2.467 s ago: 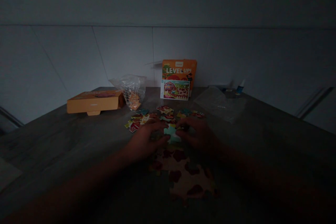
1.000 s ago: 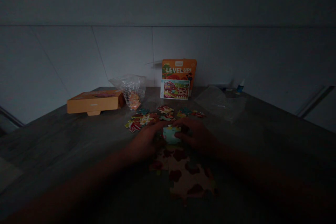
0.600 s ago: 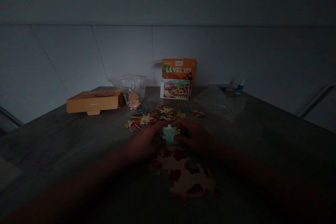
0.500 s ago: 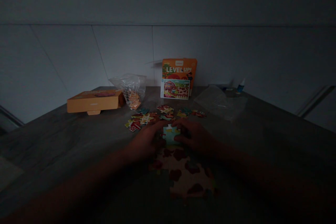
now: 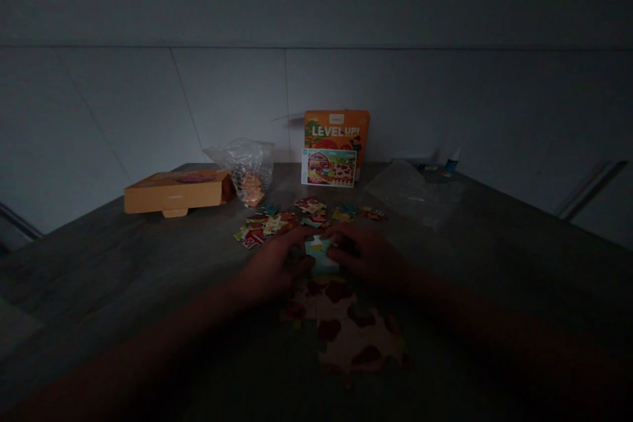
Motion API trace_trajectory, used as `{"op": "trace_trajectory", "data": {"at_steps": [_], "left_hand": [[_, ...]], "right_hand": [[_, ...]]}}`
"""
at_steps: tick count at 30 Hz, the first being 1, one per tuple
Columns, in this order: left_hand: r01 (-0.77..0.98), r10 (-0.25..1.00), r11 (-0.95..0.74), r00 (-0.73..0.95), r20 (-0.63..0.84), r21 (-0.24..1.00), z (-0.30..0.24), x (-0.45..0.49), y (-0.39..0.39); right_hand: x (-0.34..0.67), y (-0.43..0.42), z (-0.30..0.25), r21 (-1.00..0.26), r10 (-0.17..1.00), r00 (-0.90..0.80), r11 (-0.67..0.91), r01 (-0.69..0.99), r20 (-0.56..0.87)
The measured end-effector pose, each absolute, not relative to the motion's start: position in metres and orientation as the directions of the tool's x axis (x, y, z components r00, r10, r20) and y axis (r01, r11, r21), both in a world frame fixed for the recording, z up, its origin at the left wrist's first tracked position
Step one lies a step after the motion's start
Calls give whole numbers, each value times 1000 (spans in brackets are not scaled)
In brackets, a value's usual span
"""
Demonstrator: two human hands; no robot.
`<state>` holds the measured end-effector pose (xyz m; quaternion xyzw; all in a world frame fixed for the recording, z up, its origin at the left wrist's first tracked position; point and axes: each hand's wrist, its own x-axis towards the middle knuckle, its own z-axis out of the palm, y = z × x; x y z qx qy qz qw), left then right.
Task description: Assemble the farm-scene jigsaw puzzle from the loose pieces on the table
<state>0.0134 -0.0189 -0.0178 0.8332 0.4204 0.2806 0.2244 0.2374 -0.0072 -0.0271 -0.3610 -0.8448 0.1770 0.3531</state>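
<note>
The scene is very dim. A light blue puzzle piece (image 5: 320,255) sits at the far edge of a partly joined puzzle (image 5: 349,330) with cream and dark red patches. My left hand (image 5: 271,264) grips the piece's left side with curled fingers. My right hand (image 5: 368,256) presses on its right side, fingers bent. Loose puzzle pieces (image 5: 277,221) lie scattered just beyond both hands.
An orange "LEVEL UP!" box (image 5: 337,135) stands against the wall with a picture card (image 5: 329,167) in front. A clear bag of pieces (image 5: 244,170), a flat orange box lid (image 5: 173,191), a plastic sheet (image 5: 415,196) and a small bottle (image 5: 452,163) sit on the grey table (image 5: 123,257).
Both hands have stayed around the light blue piece, shifting it slightly at the joined puzzle's far edge. My left fingers have closed in nearer to the piece.
</note>
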Motion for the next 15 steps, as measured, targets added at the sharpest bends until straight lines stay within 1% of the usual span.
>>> {"op": "trace_trajectory", "data": {"at_steps": [1, 3, 5, 7, 10, 12, 15], "left_hand": [[578, 830, -540, 485, 274, 612, -17, 14, -19], [590, 840, -524, 475, 261, 614, -15, 14, -21], [612, 854, -503, 461, 241, 611, -13, 15, -23], [630, 865, -484, 449, 225, 607, -13, 15, -23], [629, 859, -497, 455, 236, 597, -14, 14, -22], [624, 852, -509, 461, 247, 593, -16, 14, -21], [600, 840, -527, 478, 259, 602, -17, 13, -21]], "right_hand": [[239, -4, -27, -548, 749, -436, 663, 510, 499], [244, 6, -29, -513, 781, -304, 598, 616, 546], [251, 16, -32, -450, 807, -214, 502, 739, 550], [257, 23, -35, -392, 837, -222, 447, 804, 500], [261, 26, -38, -333, 851, -312, 465, 820, 422], [260, 25, -39, -297, 844, -349, 484, 823, 407], [257, 23, -39, -298, 847, -337, 474, 828, 411]]}}
